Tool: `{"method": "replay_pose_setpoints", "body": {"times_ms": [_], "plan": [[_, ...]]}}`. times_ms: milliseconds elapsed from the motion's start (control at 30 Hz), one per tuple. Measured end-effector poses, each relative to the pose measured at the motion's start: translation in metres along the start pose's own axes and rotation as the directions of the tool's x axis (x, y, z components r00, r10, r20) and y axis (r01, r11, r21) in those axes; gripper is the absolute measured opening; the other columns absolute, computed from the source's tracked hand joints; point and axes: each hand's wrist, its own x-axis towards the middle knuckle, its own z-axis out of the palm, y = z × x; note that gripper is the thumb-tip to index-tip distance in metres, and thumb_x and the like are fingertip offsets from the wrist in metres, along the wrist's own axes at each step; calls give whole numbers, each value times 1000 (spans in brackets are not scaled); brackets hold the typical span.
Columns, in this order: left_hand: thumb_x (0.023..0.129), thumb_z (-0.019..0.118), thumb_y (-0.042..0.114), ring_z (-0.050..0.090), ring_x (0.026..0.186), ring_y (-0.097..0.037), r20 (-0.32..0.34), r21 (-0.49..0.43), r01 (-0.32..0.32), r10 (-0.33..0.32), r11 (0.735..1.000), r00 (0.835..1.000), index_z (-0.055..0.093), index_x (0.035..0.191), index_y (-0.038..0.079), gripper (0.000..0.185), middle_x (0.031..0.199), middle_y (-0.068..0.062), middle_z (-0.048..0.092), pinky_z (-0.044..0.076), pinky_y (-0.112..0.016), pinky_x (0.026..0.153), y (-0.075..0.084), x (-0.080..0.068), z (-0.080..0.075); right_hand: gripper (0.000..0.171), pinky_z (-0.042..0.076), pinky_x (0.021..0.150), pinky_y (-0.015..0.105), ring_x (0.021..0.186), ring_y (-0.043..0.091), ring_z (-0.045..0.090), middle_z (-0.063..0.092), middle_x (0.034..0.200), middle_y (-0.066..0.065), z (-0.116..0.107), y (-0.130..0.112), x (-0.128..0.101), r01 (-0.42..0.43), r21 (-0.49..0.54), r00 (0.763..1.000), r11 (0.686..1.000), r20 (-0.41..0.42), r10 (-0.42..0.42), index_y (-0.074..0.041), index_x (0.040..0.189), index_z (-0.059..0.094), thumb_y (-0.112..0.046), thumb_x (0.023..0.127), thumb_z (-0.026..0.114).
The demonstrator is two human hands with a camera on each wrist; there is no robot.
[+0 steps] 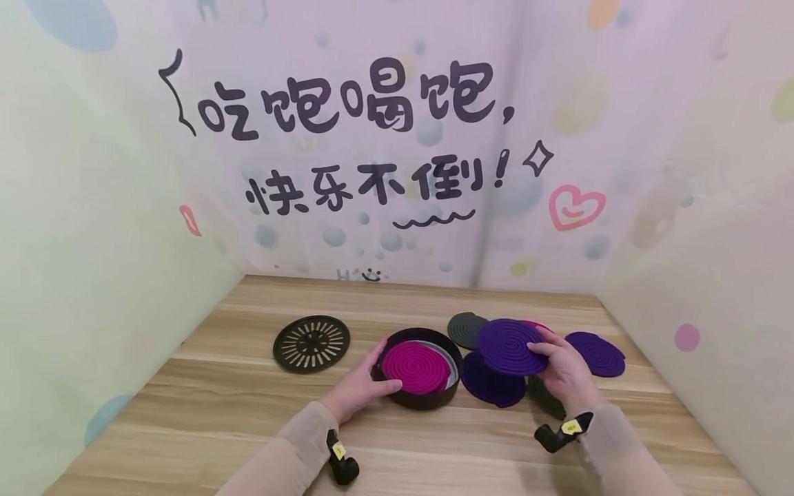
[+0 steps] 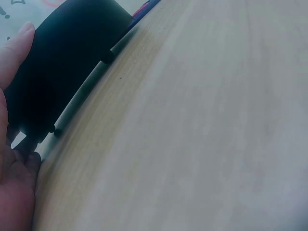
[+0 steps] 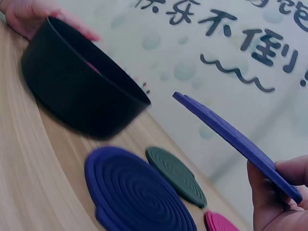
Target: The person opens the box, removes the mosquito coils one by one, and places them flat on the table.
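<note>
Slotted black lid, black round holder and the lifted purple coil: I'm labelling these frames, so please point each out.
Slotted black lid (image 1: 311,343), head view, on its centre hub.
Black round holder (image 1: 428,397), head view, on its front wall.
Lifted purple coil (image 1: 509,346), head view, on the spiral's middle.

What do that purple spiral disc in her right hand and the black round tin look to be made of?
The purple spiral disc looks like matte pressed material, perhaps incense coil: ridged, thin, rigid. The black round tin seems metal or plastic; its smooth, dull wall leaves it open.

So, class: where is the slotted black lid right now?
In the head view, the slotted black lid lies flat on the wooden table, at the left, beside the round black container that the left hand holds.
</note>
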Motion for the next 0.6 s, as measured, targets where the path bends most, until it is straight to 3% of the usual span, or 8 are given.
{"method": "replay_pose_setpoints", "body": {"times_ms": [300, 600], "plan": [[81, 79, 30, 17, 143, -35, 2, 0, 8, -8, 1000, 1000, 19, 155, 17, 96, 157, -17, 21, 14, -53, 114, 2, -1, 1, 42, 54, 71, 22, 82, 7, 66, 68, 91, -7, -42, -10, -5, 21, 63, 1000, 998, 10, -22, -24, 88, 70, 11, 94, 48], [81, 78, 29, 16, 143, -35, 8, -17, 10, -10, 1000, 1000, 19, 155, 16, 96, 157, -17, 20, 14, -53, 114, 3, -2, 2, 43, 53, 76, 20, 81, 6, 65, 65, 83, -8, -89, -20, -11, -19, 139, 999, 990, -38, 25, -22, 81, 71, 13, 92, 50]]}}
